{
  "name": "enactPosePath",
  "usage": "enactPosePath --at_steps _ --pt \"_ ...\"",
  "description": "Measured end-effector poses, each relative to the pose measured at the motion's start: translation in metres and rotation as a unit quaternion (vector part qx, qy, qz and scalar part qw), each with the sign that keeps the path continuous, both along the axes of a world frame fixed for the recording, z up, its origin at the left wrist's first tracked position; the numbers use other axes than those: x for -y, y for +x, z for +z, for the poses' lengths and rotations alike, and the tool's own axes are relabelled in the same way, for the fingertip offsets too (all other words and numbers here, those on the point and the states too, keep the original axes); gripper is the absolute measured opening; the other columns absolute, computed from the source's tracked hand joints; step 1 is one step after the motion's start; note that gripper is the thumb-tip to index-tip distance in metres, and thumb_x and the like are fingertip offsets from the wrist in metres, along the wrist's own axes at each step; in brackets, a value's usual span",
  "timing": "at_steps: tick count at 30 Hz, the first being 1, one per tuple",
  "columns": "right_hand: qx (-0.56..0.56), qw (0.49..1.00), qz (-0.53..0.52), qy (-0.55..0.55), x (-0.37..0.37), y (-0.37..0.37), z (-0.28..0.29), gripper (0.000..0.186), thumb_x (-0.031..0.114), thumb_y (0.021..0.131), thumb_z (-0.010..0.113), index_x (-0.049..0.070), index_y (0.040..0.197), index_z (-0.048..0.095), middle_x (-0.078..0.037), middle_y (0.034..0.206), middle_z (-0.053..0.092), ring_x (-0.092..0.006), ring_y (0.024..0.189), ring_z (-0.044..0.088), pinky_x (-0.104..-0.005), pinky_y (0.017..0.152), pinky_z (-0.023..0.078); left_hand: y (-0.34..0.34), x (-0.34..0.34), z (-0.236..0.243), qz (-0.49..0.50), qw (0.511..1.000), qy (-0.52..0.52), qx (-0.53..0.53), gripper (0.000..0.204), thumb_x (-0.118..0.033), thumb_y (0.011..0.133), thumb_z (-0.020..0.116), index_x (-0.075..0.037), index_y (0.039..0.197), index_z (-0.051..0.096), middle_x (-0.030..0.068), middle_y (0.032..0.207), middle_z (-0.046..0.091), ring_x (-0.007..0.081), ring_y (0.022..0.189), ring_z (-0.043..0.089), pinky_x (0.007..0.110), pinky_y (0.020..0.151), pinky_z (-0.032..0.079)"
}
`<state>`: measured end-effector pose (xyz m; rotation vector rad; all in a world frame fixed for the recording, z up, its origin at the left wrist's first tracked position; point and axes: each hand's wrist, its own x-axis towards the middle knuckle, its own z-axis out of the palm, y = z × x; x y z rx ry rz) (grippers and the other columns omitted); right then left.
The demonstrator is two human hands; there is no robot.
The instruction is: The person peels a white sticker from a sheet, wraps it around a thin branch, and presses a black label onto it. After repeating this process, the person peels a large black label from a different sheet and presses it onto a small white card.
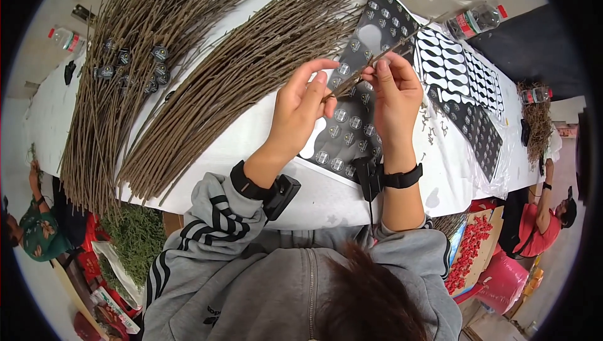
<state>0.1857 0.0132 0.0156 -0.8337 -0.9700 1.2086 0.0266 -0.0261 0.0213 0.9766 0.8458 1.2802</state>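
A thin brown twig (402, 44) slants between my hands, its far end running up to the right over the sheets. My right hand (397, 93) pinches it between thumb and fingertips near its middle. My left hand (295, 108) has its lower fingers curled round the near end, with thumb and index finger raised off it. Below the hands lies a black sticker sheet (342, 146) with round printed labels, some peeled away. To the left, a long pile of bare twigs (251, 80) lies beside a bundle of twigs (94, 133) bearing round black labels (160, 53).
Black-and-white cut-out sheets (443, 64) and small twig bits (433, 127) lie on the white-covered table (452, 184) at right. Plastic bottles (477, 20) stand at the far edge. Green sprigs (135, 240) and red berries (470, 250) flank me; people work on both sides.
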Motion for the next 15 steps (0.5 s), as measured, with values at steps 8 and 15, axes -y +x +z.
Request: enactPosePath --at_steps 8,15 --pt "-0.017 0.990 0.117 -0.076 0.009 -0.008 0.000 0.017 0.005 0.094 0.058 -0.001 0.111 0.056 -0.011 0.094 0.066 -0.0155 0.075 0.063 -0.0276 0.072 0.054 0.000 -0.002 -0.008 -0.007 1.000 0.003 0.020 0.030 -0.022 0.103 0.043 -0.002 0.125 0.051 0.0028 0.070 0.056 0.0036 0.058 0.048 0.018 0.047 0.028" --pt "-0.040 0.978 0.182 -0.092 0.004 -0.010 -0.008 0.014 0.002 0.094 0.056 0.000 0.107 0.056 -0.009 0.092 0.065 -0.0145 0.076 0.063 -0.0259 0.072 0.053 0.000 -0.005 -0.016 0.025 0.999 0.012 0.021 0.030 -0.024 0.104 0.042 -0.001 0.121 0.048 0.0089 0.078 0.064 0.0052 0.058 0.053 0.017 0.046 0.031"
